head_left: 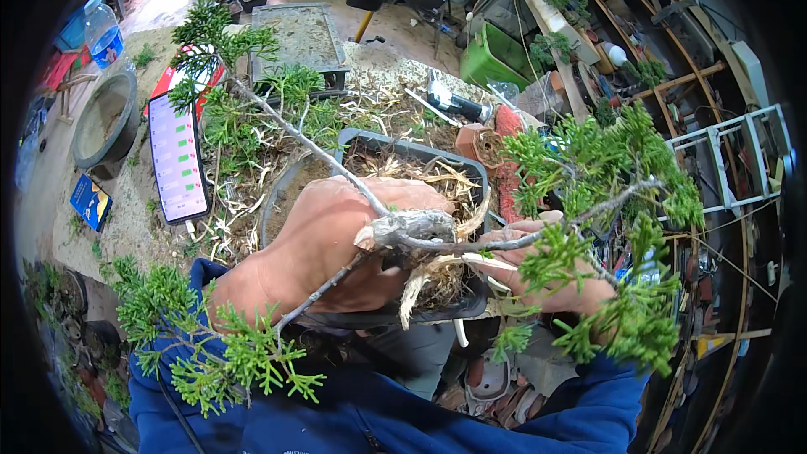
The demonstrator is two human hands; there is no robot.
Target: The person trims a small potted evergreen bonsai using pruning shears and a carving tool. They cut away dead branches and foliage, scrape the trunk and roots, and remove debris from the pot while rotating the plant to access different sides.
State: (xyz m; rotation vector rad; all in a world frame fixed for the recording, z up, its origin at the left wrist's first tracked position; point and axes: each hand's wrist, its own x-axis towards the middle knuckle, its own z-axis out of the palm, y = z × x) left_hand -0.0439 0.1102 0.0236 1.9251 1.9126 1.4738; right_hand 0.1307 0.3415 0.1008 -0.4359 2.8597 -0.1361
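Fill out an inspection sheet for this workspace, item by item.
Surface: pale rough tabletop, strewn with cream shredded wood strips.
Work in hand: green-leaved woody plant, over a dark rectangular pot.
Clutter: black-edged phone, screen lit; round grey basin; silver-and-black handheld tool.
Grip: bare left hand at the plant's grey stem, fingertips partly hidden; bare right hand by a thin branch, hold unclear.
Cables: dark cord-like line along the blue left sleeve, kind unclear.
Surroundings: green plastic bin; brown wooden racking.

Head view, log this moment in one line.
left hand: at trunk | right hand: behind branch | pot: beneath trunk | phone: screen lit
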